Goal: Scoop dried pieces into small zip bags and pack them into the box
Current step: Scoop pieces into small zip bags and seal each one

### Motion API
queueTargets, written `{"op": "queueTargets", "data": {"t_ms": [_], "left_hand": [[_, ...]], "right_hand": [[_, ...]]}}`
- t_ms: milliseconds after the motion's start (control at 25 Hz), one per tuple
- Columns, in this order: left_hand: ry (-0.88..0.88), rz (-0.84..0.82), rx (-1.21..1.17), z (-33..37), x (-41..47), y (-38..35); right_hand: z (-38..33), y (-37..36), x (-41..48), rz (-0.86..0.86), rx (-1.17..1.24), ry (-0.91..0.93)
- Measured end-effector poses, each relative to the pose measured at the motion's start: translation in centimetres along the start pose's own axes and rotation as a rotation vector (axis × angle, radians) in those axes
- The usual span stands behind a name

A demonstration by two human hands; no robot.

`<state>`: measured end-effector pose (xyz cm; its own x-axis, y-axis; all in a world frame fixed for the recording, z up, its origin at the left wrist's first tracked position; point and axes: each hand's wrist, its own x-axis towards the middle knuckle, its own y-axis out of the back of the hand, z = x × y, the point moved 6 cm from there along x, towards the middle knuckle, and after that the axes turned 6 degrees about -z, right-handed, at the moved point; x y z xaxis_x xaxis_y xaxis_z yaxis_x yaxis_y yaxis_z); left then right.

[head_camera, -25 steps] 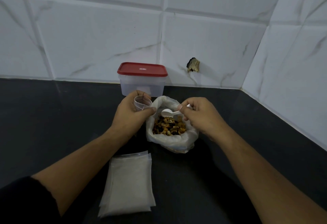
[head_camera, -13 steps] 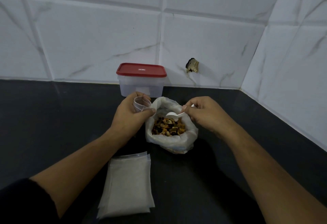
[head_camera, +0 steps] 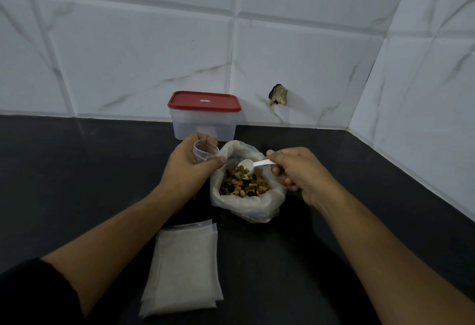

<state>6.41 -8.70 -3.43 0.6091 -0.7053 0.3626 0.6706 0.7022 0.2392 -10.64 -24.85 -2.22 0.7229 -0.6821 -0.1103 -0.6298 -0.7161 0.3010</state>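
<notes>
White spoon [head_camera: 254,164], pinched in the right hand [head_camera: 300,174], points left over the dried pieces [head_camera: 244,184]; the left hand [head_camera: 189,172] grips the small zip bag [head_camera: 204,151] just beside it.

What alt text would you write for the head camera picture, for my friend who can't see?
A person's right hand holds a white spoon over dried pieces in an open bag, while the left hand holds a small zip bag open beside it. A red-lidded box stands behind on the black counter; a stack of empty bags lies nearer.
</notes>
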Motion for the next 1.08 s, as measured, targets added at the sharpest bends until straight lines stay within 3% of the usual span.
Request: {"op": "queueTargets", "data": {"t_ms": [160,320,480,600,880,1080], "left_hand": [[0.003,-0.005,0.014,0.04,0.04,-0.1],[0.004,-0.017,-0.016,-0.1,-0.04,-0.1],[0.006,-0.032,-0.012,-0.03,0.01,-0.28],[0.006,-0.031,-0.012,-0.04,0.0,-0.22],[0.004,-0.042,-0.02,-0.15,0.12,-0.23],[0.009,-0.048,-0.035,-0.21,0.05,-0.33]], "right_hand": [[0.1,0.57,0.32,0.014,0.144,-0.012],[0.44,0.12,0.17,0.008,0.026,-0.038],[-0.04,0.54,0.16,0.032,0.118,0.004],[-0.12,-0.01,0.09,0.015,-0.057,0.065],[0.27,0.19,0.18,0.027,-0.009,0.024],[-0.07,0.32,0.52,-0.017,0.334,-0.002]]}}
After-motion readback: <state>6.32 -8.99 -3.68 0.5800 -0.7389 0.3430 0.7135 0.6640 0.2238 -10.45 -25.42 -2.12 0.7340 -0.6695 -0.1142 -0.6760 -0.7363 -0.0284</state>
